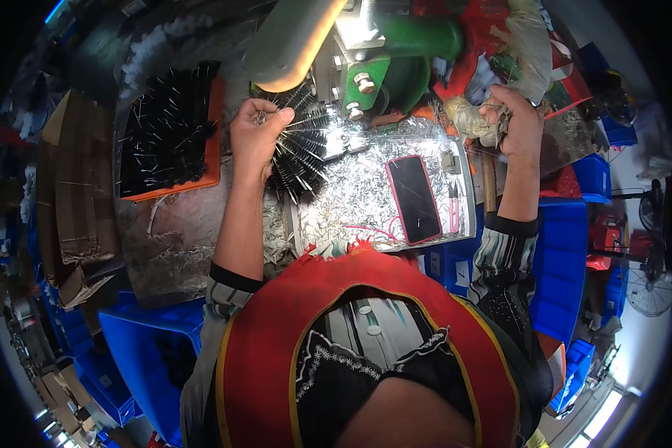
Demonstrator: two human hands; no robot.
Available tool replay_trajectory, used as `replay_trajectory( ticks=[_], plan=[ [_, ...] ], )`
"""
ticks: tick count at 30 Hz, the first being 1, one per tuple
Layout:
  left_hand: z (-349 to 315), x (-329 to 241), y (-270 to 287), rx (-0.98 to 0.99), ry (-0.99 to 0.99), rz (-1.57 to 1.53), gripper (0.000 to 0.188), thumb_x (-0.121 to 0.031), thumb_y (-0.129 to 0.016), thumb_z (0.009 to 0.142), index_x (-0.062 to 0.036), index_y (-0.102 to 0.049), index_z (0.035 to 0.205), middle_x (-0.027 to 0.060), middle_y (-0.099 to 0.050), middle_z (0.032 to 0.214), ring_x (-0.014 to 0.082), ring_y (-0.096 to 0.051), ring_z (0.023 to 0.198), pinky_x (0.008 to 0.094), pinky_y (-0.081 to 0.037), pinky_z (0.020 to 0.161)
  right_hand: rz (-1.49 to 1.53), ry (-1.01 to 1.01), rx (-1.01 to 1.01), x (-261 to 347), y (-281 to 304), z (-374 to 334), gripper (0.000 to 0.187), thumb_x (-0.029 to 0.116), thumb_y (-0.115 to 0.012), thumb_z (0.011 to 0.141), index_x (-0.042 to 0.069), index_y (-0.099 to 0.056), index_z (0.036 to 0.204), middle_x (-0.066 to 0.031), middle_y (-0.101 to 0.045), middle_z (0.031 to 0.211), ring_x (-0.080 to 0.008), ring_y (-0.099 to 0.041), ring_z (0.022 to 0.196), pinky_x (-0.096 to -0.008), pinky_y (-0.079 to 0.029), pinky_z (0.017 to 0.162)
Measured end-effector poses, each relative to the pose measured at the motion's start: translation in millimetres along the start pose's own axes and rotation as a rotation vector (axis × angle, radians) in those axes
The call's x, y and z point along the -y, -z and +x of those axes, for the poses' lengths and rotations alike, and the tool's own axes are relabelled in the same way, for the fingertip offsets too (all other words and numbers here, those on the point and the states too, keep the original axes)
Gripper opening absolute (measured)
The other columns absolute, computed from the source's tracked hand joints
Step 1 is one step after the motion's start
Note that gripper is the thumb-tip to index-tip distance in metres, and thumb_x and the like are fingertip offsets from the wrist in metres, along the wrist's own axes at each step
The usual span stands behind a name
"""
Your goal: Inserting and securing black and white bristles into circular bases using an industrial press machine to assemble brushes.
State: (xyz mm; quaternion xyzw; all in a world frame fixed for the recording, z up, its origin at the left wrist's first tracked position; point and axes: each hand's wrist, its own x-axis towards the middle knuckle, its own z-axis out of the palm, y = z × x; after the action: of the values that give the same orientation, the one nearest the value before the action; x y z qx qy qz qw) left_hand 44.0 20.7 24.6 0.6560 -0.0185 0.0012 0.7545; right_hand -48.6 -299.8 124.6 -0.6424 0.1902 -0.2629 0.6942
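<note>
My left hand is closed, thumb against fingers, at the edge of a fan of small black bristle brushes with thin metal wire stems. That fan spreads beside the green machine, under the lamp; the exact grip is partly hidden. On the right, my right hand is wrapped round a lever handle bound in pale, worn wrapping. Between my hands lies a foil-covered work surface.
A red-edged phone and a pink pen-like tool lie on the foil. At left, an orange tray holds many black brushes. Blue bins stand at both sides near my body; cardboard stands far left.
</note>
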Motion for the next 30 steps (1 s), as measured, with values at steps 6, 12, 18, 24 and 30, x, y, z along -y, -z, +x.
replay_trajectory(
  ticks=[6,12,18,24,30],
  plan=[
    [1,8,-10,-0.045,-0.005,-0.127,0.015,0.003,-0.067,0.072,-0.0016,-0.056,0.081,0.0024,-0.056,0.077,0.0087,-0.052,0.069,0.0206,-0.042,0.063,0.005,0.007,0.004,-5,2,0,0.013,0.007,-0.06,0.074,-0.004,-0.057,0.068,-0.0093,-0.051,0.056,-0.0173,-0.05,0.047,-0.0299,-0.045,0.054],
    [1,9,-11,-0.079,-0.129,0.071,0.01,-0.002,-0.063,0.076,-0.0018,-0.056,0.083,0.0024,-0.056,0.077,0.0081,-0.051,0.07,0.0212,-0.042,0.065,-0.006,-0.029,-0.017,-4,1,-2,0.013,0.007,-0.059,0.074,-0.005,-0.057,0.069,-0.0097,-0.052,0.056,-0.0176,-0.05,0.047,-0.0298,-0.044,0.054],
    [-1,10,-10,0.01,-0.073,-0.004,0.008,-0.003,-0.059,0.079,-0.0019,-0.056,0.086,0.0026,-0.056,0.08,0.008,-0.051,0.068,0.022,-0.043,0.061,-0.103,-0.048,0.035,16,2,3,0.017,0.01,-0.059,0.074,-0.002,-0.055,0.063,-0.0091,-0.051,0.054,-0.0174,-0.051,0.048,-0.0298,-0.043,0.052],
    [-4,5,-21,-0.006,-0.067,-0.001,0.01,-0.005,-0.058,0.082,-0.0027,-0.056,0.091,0.0016,-0.053,0.081,0.0067,-0.049,0.068,0.0195,-0.041,0.059,-0.097,-0.089,0.098,29,7,15,0.014,0.011,-0.066,0.07,-0.001,-0.058,0.068,-0.0076,-0.052,0.056,-0.0174,-0.054,0.046,-0.0276,-0.042,0.044],
    [4,16,-19,0.045,-0.146,0.112,0.009,-0.006,-0.057,0.083,-0.0034,-0.055,0.092,0.0016,-0.052,0.083,0.0069,-0.049,0.069,0.0203,-0.043,0.06,-0.079,-0.104,0.13,38,5,11,0.013,0.01,-0.065,0.07,0.0,-0.058,0.067,-0.0073,-0.052,0.055,-0.0169,-0.052,0.044,-0.0273,-0.042,0.045]
  ],
)
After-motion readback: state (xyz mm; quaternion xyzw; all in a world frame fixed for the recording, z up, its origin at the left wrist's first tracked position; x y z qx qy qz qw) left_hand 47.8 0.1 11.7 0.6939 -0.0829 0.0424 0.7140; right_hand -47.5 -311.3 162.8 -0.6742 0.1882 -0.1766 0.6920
